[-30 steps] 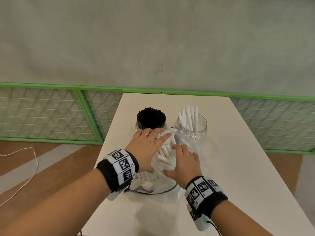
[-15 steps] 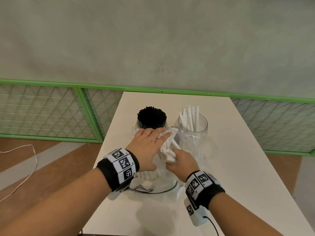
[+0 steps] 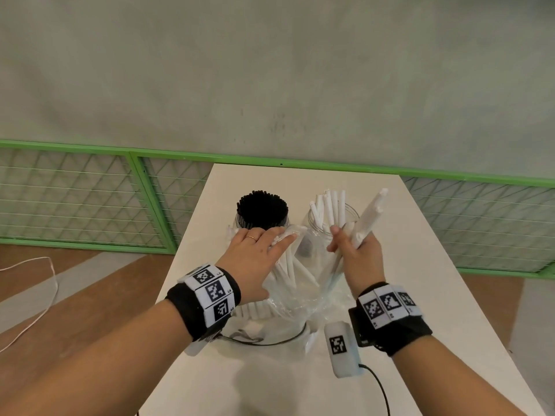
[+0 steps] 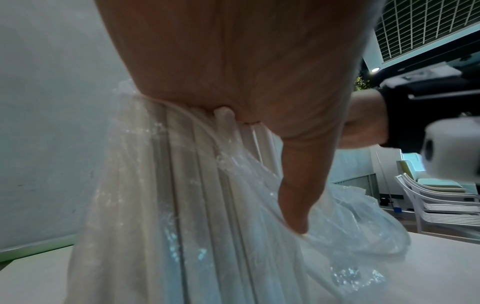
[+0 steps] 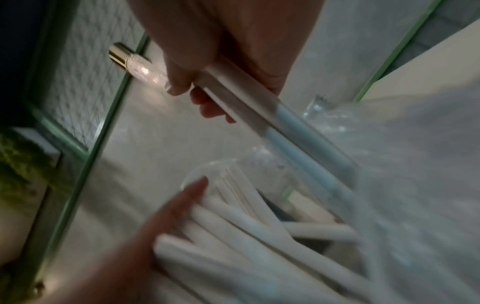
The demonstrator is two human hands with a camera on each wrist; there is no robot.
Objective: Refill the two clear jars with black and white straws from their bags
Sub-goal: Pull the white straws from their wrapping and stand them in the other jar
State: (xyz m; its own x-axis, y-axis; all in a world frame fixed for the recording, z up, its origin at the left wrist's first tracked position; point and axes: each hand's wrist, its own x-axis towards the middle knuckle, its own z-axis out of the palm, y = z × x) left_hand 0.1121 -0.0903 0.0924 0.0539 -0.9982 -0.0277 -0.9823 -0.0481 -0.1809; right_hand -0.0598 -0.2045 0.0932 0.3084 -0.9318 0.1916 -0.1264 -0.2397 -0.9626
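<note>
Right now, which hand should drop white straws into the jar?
The right hand: it grips a bunch of white straws right beside the white-straw jar, while the left hand rests on the bag.

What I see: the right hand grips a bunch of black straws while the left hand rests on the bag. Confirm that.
Not quite: the straws in the right hand are white, not black, as the head view shows. The left hand does rest on the bag.
</note>
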